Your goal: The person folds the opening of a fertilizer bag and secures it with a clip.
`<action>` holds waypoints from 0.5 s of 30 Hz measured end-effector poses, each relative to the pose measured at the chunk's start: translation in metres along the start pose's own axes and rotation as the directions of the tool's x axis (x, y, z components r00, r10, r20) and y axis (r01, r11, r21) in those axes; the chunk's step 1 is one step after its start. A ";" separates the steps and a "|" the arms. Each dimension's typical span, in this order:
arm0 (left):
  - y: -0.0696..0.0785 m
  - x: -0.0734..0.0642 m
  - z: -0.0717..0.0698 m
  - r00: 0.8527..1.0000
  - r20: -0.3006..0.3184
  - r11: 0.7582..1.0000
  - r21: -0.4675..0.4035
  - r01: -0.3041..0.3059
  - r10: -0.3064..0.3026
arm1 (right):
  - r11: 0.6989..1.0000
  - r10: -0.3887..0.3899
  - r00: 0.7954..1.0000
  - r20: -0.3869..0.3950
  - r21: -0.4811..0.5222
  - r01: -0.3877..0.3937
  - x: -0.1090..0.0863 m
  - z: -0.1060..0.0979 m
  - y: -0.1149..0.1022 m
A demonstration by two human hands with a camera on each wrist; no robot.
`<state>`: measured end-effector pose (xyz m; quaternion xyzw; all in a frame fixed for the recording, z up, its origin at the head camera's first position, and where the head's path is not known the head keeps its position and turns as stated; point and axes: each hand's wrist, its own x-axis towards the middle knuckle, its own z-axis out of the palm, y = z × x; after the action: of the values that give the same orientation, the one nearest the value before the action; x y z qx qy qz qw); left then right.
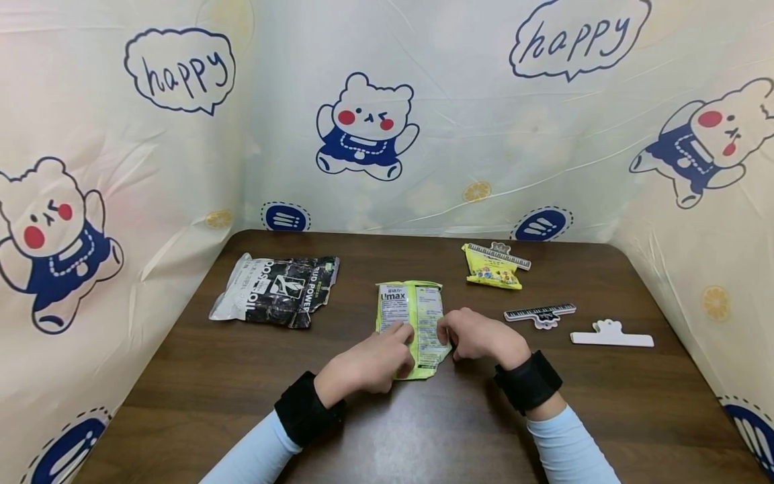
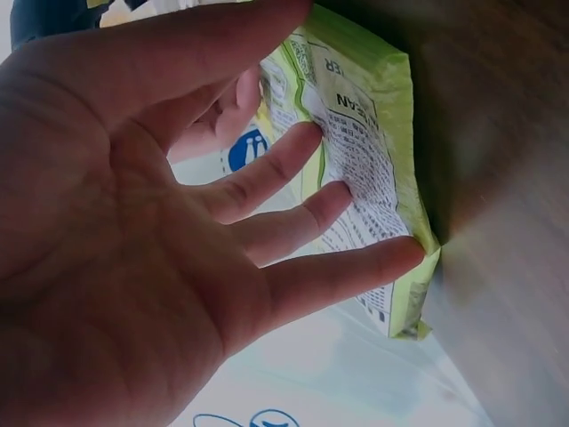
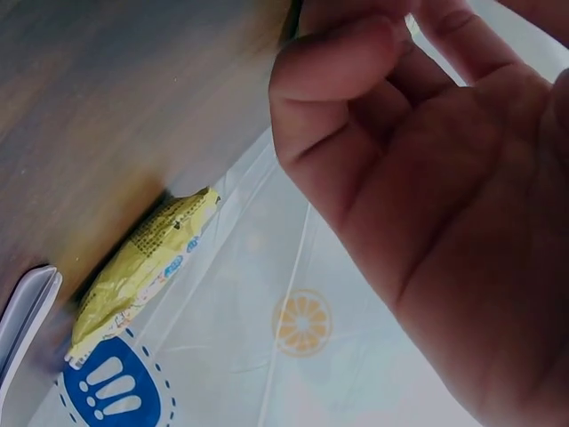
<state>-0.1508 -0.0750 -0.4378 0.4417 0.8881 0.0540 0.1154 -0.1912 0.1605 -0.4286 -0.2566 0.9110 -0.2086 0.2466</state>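
Observation:
A flat lime-green packet [image 1: 428, 312] with white printed panels lies in the middle of the table. My left hand [image 1: 377, 356] is at its lower left. In the left wrist view, fairly straight fingers [image 2: 307, 213] touch the printed face and edge of the packet [image 2: 364, 151]. At the packet's right edge, my right hand [image 1: 480, 336] has its fingers curled and seems to pinch the edge near the lower corner. The right wrist view shows the curled fingers [image 3: 324, 98], but their tips and the pinched edge are mostly hidden.
A black and white bag [image 1: 278, 289] lies at the left. Back right is a small yellow packet [image 1: 492, 269] with a ruler-patterned clip [image 1: 502, 254] on it. A black-and-white clip [image 1: 540, 314] and a white clip [image 1: 612, 336] lie right of my right hand. Printed cloth [image 1: 453, 134] surrounds the table.

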 end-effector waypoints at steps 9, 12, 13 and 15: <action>0.012 -0.001 0.000 1.000 0.019 1.000 0.019 -0.010 0.010 | 0.999 0.034 0.997 0.064 -0.011 -0.034 -0.003 0.002 -0.003; 0.015 -0.001 0.001 1.000 0.019 1.000 0.027 -0.008 0.008 | 0.999 0.049 0.995 0.090 -0.017 -0.047 -0.003 0.002 -0.004; 0.016 -0.001 0.002 1.000 0.017 1.000 0.029 -0.006 0.006 | 0.999 0.049 0.994 0.096 -0.017 -0.048 -0.003 0.002 -0.004; 0.017 -0.001 0.003 1.000 0.011 0.999 0.034 -0.004 0.004 | 0.999 0.053 0.993 0.104 -0.016 -0.052 -0.004 0.002 -0.005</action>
<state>-0.1364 -0.0654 -0.4369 0.4457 0.8873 0.0367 0.1125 -0.1855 0.1584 -0.4267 -0.2448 0.9045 -0.1824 0.2978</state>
